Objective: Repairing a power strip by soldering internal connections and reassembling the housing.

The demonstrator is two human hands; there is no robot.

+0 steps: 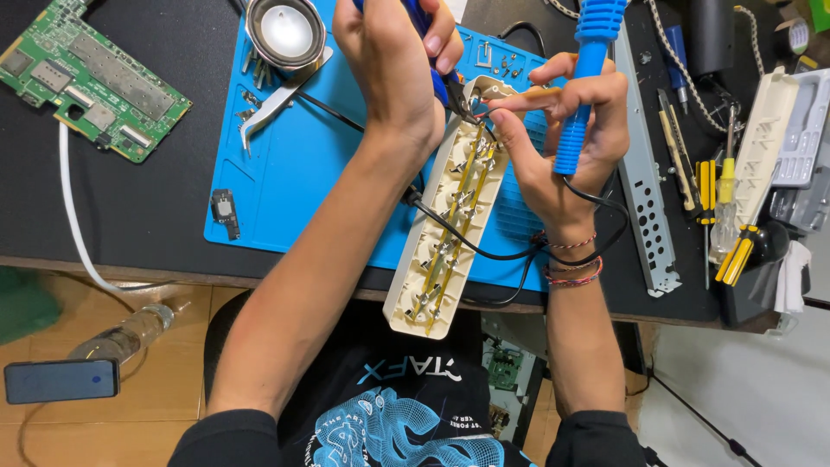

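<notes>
both my hands are busy: left hand [393, 65] grips blue-handled pliers [443, 82], right hand [566, 130] clutches the blue soldering iron [584, 78]. the opened power strip [450, 212] lies lengthwise from my chest up toward the blue mat [285, 182], far end at the pliers.

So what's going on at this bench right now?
A person has an opened cream power strip lying across a blue work mat, its brass strips exposed. The left hand grips blue-handled pliers at the wires near the strip's far end. The right hand holds a blue soldering iron upright. A green circuit board lies to the left, and screwdrivers to the right.
</notes>
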